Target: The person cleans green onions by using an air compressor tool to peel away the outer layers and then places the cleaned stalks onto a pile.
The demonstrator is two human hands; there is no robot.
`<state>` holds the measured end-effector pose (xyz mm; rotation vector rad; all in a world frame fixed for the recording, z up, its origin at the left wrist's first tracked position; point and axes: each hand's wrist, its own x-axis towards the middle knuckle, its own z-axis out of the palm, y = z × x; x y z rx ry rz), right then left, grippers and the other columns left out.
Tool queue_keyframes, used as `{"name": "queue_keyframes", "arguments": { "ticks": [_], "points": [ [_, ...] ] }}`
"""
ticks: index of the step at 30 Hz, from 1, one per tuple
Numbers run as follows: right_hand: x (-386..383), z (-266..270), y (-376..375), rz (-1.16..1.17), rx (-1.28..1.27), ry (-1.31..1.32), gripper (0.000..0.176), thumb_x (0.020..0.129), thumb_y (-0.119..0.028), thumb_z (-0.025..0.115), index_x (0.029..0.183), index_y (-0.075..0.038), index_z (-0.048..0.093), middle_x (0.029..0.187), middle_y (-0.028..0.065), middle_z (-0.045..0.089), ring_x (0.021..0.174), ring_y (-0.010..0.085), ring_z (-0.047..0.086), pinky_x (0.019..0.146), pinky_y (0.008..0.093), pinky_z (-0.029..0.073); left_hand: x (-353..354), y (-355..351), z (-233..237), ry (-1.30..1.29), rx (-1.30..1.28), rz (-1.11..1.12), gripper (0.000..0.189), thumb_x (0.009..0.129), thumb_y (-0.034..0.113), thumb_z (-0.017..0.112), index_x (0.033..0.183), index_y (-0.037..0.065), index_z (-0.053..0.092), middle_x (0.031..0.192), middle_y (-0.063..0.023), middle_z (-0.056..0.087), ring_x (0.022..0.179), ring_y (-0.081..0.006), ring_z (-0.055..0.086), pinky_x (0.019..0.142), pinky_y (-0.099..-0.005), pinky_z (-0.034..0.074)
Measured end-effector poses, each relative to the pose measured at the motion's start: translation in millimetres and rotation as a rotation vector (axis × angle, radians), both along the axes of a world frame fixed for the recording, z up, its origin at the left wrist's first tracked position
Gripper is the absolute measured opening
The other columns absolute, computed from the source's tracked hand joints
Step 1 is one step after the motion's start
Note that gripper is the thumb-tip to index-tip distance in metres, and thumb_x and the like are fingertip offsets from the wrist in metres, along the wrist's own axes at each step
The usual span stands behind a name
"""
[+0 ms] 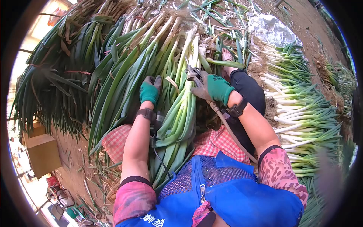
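Observation:
My right hand [217,89], in a green glove with a grey palm, is closed round a metal spray gun [194,75] with a hose [223,119] running down from it. The gun lies over the pale stalks of a bunch of long green onions [185,102] across my lap. My left hand [150,90], gloved the same way, has its fingers curled into green onion leaves left of that bunch; its fingertips are partly hidden. More untrimmed green onions [124,79] lie piled beside it, roots pointing away from me.
A long row of cleaned green onions [293,109] with white stalks lies to the right. Beyond it is a crumpled white plastic sheet [274,30]. Tied dark-leaved bundles [49,87] are heaped at left, near a cardboard box [42,155]. Leaf scraps litter the dirt floor.

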<state>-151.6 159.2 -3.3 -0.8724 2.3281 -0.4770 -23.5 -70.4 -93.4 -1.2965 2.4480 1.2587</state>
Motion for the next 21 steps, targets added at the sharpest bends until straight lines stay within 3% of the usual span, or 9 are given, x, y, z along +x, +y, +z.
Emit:
{"name": "queue_keyframes", "arguments": {
  "ticks": [3, 5, 6, 9, 13, 14, 17, 18, 21],
  "points": [
    [3.9, -2.3, -0.8, -0.025, -0.021, -0.003, 0.074, 0.079, -0.049, 0.065, 0.123, 0.009, 0.052, 0.099, 0.0331, 0.066, 0.097, 0.0446, 0.065, 0.088, 0.0469, 0.050, 3.2, 0.1, -38.8, -0.110, -0.249, -0.162, 0.064, 0.078, 0.040, 0.075, 0.126, 0.001, 0.055, 0.124, -0.0283, 0.060, 0.116, -0.0391, 0.060, 0.099, -0.0465, 0.048],
    [5.6, -1.6, -3.9, -0.026, -0.028, 0.001, 0.074, 0.079, -0.049, 0.065, 0.124, 0.009, 0.052, 0.098, 0.0327, 0.066, 0.097, 0.0446, 0.065, 0.088, 0.0467, 0.050, -4.6, 13.7, -37.1, -0.254, -0.429, -0.219, 0.066, 0.077, 0.042, 0.076, 0.124, 0.001, 0.056, 0.128, -0.0282, 0.057, 0.117, -0.0390, 0.059, 0.099, -0.0460, 0.048],
    [6.5, 0.1, -3.7, -0.028, -0.040, -0.001, 0.074, 0.080, -0.049, 0.065, 0.124, 0.009, 0.052, 0.098, 0.0325, 0.066, 0.097, 0.0446, 0.065, 0.088, 0.0467, 0.050, -5.7, 12.5, -43.1, -0.238, -0.465, -0.195, 0.065, 0.074, 0.041, 0.078, 0.122, 0.002, 0.058, 0.123, -0.0283, 0.060, 0.113, -0.0392, 0.061, 0.097, -0.0456, 0.050],
    [8.6, 5.0, 0.7, -0.050, -0.025, -0.012, 0.074, 0.080, -0.050, 0.065, 0.124, 0.009, 0.051, 0.099, 0.0321, 0.066, 0.097, 0.0444, 0.065, 0.088, 0.0469, 0.050, -8.6, 4.7, -33.8, -0.253, -0.283, -0.184, 0.061, 0.072, 0.040, 0.080, 0.117, 0.002, 0.061, 0.117, -0.0277, 0.063, 0.108, -0.0395, 0.063, 0.094, -0.0457, 0.051],
    [13.4, 11.9, 15.1, -0.036, -0.086, -0.063, 0.075, 0.080, -0.051, 0.067, 0.123, 0.009, 0.052, 0.101, 0.0318, 0.065, 0.097, 0.0433, 0.065, 0.086, 0.0461, 0.050, -12.4, 6.1, 4.0, -0.033, -0.142, -0.185, 0.062, 0.070, 0.039, 0.081, 0.115, 0.001, 0.062, 0.110, -0.0262, 0.067, 0.103, -0.0401, 0.065, 0.090, -0.0443, 0.052],
    [18.1, 14.4, 18.1, -0.043, -0.114, -0.108, 0.072, 0.080, -0.051, 0.068, 0.123, 0.006, 0.053, 0.099, 0.0298, 0.066, 0.095, 0.0420, 0.066, 0.083, 0.0451, 0.050, -12.3, 13.9, 6.9, 0.065, -0.426, -0.227, 0.060, 0.072, 0.040, 0.079, 0.114, 0.000, 0.063, 0.105, -0.0252, 0.068, 0.098, -0.0390, 0.067, 0.086, -0.0431, 0.053],
    [40.0, 34.7, 28.6, 0.002, -0.211, -0.199, 0.067, 0.081, -0.048, 0.069, 0.124, 0.002, 0.055, 0.096, 0.0269, 0.066, 0.092, 0.0408, 0.066, 0.081, 0.0448, 0.049, -11.0, 23.2, 30.5, 0.208, 0.031, -0.120, 0.055, 0.076, 0.039, 0.076, 0.111, -0.002, 0.064, 0.098, -0.0217, 0.070, 0.091, -0.0356, 0.068, 0.082, -0.0409, 0.053],
    [44.3, 40.7, 29.2, 0.004, -0.188, -0.209, 0.063, 0.081, -0.045, 0.069, 0.124, -0.001, 0.055, 0.095, 0.0252, 0.066, 0.091, 0.0401, 0.066, 0.079, 0.0449, 0.049, -11.3, 23.2, 36.3, 0.129, 0.110, -0.110, 0.052, 0.080, 0.039, 0.074, 0.110, -0.003, 0.065, 0.095, -0.0178, 0.071, 0.086, -0.0286, 0.069, 0.078, -0.0379, 0.053],
    [50.4, 49.4, 31.9, -0.023, -0.257, -0.204, 0.062, 0.082, -0.044, 0.068, 0.123, 0.000, 0.055, 0.094, 0.0251, 0.067, 0.090, 0.0402, 0.066, 0.079, 0.0446, 0.049, -7.3, 18.8, 2.1, 0.231, 0.248, -0.087, 0.049, 0.083, 0.038, 0.072, 0.110, -0.003, 0.066, 0.094, -0.0149, 0.072, 0.083, -0.0227, 0.068, 0.076, -0.0352, 0.052]
  ]
}}
